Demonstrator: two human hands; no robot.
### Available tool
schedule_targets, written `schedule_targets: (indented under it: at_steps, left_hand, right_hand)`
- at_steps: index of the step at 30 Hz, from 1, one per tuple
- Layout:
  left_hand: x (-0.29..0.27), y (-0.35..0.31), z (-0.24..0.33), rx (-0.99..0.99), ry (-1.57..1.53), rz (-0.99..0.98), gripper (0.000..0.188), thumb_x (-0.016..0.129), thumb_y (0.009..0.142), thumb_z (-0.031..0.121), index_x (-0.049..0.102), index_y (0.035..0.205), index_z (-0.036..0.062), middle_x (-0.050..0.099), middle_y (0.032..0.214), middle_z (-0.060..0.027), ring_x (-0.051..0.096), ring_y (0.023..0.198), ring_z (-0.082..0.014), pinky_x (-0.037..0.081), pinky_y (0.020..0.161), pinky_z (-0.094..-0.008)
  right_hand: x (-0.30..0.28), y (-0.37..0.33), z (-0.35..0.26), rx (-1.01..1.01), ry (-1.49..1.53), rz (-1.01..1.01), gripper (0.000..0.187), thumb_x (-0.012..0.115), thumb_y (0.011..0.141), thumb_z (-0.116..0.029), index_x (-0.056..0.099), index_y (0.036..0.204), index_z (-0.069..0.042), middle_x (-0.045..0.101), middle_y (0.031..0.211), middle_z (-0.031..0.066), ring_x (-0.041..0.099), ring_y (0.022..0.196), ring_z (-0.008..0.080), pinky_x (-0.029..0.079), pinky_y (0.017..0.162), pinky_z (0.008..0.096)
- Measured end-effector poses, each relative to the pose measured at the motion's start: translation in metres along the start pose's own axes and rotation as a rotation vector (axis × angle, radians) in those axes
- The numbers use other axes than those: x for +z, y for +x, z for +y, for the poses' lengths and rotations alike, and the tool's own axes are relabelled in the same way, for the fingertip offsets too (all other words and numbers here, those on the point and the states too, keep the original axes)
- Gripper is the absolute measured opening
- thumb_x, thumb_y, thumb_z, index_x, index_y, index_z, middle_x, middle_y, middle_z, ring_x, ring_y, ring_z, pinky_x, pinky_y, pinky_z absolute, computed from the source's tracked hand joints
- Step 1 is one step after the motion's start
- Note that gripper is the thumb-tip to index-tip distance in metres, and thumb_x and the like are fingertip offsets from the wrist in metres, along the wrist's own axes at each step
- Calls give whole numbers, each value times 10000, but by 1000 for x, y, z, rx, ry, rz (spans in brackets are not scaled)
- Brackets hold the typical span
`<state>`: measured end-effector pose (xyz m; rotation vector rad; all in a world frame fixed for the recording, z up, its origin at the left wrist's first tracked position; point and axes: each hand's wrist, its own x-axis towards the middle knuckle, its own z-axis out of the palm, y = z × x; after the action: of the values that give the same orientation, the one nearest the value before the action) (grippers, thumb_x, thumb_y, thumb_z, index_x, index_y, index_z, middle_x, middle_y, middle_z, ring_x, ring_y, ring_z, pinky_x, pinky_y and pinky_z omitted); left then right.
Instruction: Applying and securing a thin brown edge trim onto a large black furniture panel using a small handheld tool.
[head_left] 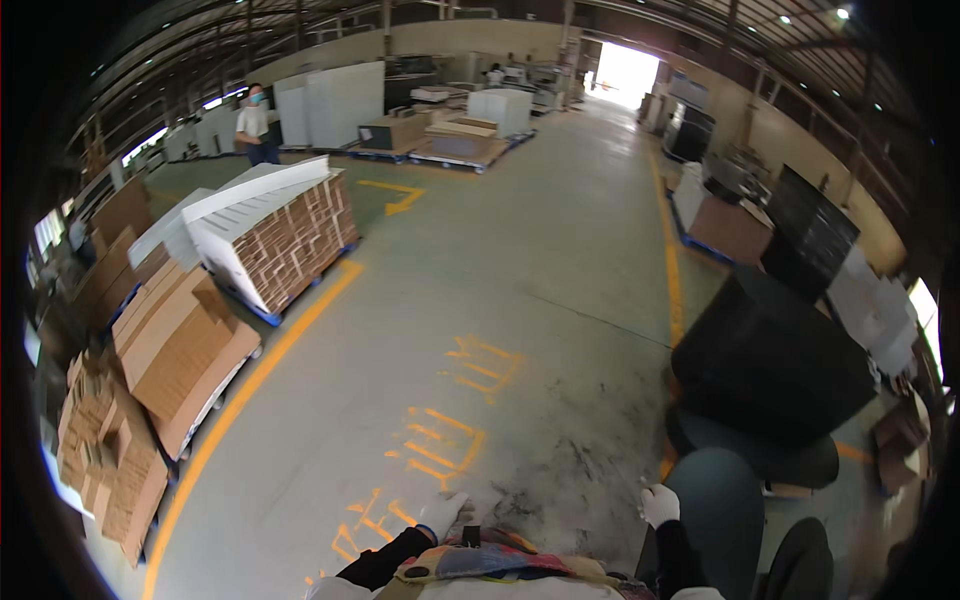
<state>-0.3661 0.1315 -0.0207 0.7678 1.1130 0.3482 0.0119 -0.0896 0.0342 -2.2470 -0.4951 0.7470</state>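
Note:
My left hand (pixel 442 514), in a white glove with a black sleeve, hangs low at the bottom centre over the concrete floor, its fingers loosely curled with nothing in them. My right hand (pixel 658 503), gloved the same way, is held up near a dark rounded seat (pixel 722 500), touching nothing that I can see. A patterned cloth (pixel 480 560) lies across my front between the two arms.
Pallets of stacked cardboard (pixel 180 340) and white-topped sheets (pixel 275 225) line the left. Black stacks (pixel 770 350) stand on the right. Yellow floor lines (pixel 260 370) and painted marks (pixel 440 440) cross the concrete. A person (pixel 253 122) stands far back left.

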Motion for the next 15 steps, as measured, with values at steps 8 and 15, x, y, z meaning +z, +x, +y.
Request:
schedule_targets:
  at_steps: [8,15]
  left_hand:
    - [1,5,-21,-36,91,-34,275,577,954,204,610,1115,-17,690,976,-147,695,761,-226,569,636,-328]
    - [-69,-7,-44,-19,-139,43,242,581,950,191,621,1054,-24,690,924,-129,695,741,-227,579,623,-344]
  right_hand:
    - [-43,54,-22,-453,-457,165,274,651,935,-245,650,779,-20,611,662,58,578,525,166,462,518,332]
    - [-135,103,-221,-735,-347,692,264,529,988,-208,620,837,-11,649,708,120,618,630,294,472,592,404]
